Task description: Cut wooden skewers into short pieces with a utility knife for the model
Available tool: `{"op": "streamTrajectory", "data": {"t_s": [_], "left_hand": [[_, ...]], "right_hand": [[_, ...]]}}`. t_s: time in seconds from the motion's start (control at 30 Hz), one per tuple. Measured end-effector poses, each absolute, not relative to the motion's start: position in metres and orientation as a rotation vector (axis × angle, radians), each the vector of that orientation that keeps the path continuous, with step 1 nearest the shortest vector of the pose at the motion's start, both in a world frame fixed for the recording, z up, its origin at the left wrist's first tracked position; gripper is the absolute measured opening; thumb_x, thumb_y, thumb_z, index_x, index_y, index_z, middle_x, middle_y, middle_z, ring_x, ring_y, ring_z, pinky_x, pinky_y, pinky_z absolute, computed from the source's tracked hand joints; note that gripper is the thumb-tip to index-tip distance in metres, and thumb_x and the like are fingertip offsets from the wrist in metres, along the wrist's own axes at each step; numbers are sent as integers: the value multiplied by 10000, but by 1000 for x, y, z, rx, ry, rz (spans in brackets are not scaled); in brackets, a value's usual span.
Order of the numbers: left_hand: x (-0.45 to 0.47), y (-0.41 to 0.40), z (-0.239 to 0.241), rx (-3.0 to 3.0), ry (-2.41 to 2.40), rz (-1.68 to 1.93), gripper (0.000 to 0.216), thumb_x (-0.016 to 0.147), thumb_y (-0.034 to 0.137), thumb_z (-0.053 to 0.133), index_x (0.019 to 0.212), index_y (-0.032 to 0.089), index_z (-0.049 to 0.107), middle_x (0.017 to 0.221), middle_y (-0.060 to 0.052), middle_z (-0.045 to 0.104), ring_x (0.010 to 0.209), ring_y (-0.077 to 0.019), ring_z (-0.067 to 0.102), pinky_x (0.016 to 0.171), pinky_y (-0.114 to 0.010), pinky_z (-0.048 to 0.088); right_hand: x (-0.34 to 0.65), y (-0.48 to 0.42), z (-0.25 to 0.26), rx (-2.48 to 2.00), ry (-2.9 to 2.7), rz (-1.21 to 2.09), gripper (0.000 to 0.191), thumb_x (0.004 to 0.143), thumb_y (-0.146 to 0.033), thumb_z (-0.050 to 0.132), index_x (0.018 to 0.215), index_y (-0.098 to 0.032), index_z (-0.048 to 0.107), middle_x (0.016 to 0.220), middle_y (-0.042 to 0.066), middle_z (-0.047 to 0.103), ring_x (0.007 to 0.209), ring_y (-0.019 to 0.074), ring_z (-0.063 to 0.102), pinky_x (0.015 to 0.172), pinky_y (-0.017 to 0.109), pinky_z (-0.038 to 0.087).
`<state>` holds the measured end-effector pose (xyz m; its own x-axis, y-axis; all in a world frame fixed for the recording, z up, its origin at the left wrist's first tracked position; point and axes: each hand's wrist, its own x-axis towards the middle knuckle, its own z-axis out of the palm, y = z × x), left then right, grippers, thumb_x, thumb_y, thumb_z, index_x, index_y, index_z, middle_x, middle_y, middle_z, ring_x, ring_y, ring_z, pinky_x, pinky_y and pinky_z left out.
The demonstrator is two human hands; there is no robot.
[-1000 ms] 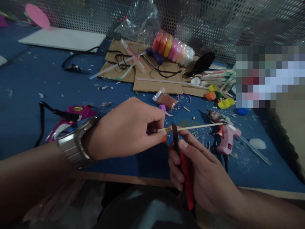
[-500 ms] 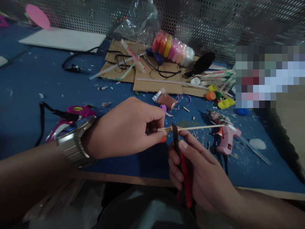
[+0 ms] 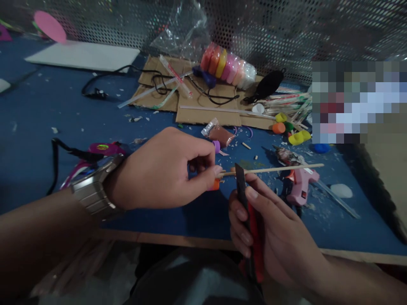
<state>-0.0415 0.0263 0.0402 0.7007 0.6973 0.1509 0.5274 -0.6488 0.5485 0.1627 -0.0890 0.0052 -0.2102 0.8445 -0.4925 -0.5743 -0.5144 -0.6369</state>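
My left hand (image 3: 165, 169), wearing a metal watch (image 3: 97, 186), pinches the near end of a thin wooden stick (image 3: 280, 168). The stick reaches rightward above the pink glue gun (image 3: 299, 186). My right hand (image 3: 273, 224) is wrapped round a red-and-black utility knife (image 3: 252, 228), thumb along its side. The dark blade (image 3: 241, 180) stands upright against the stick, close to my left fingertips. A fingertip of my right hand lies behind the stick. An orange piece (image 3: 214, 184) shows just under my left thumb.
Cardboard (image 3: 206, 112) lies at the back with a pack of coloured clay (image 3: 227, 65), a black cord and straws (image 3: 292, 101). A brown clay packet (image 3: 221, 133) and small caps (image 3: 279, 128) lie nearer. A magenta tool (image 3: 104, 148) sits behind my left wrist. Scraps litter the blue tabletop.
The stick has shifted right, its far tip now past the glue gun. My right hand and the knife have moved slightly right, widening the gap from my left fingers.
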Motion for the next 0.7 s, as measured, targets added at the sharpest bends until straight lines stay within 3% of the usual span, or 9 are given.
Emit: {"op": "streamTrajectory", "data": {"t_s": [0.37, 0.7], "left_hand": [[-44, 30, 45, 2527, 963, 477, 103, 890, 242, 761, 788, 234, 771, 726, 58, 756, 633, -125, 665, 637, -279, 413], [-79, 46, 65, 2797, 1072, 260, 160, 990, 342, 633, 949, 292, 780, 849, 18, 769, 709, -206, 662, 661, -308, 371]], "right_hand": [[182, -81, 18, -1027, -485, 1725, 180, 1010, -348, 724, 1054, -318, 551, 712, -78, 613, 460, 91, 471, 408, 175, 459], [182, -70, 22, -1020, -556, 1667, 181, 1003, -335, 727, 1059, -320, 555, 696, -86, 600, 457, 91, 462, 406, 179, 446]]}}
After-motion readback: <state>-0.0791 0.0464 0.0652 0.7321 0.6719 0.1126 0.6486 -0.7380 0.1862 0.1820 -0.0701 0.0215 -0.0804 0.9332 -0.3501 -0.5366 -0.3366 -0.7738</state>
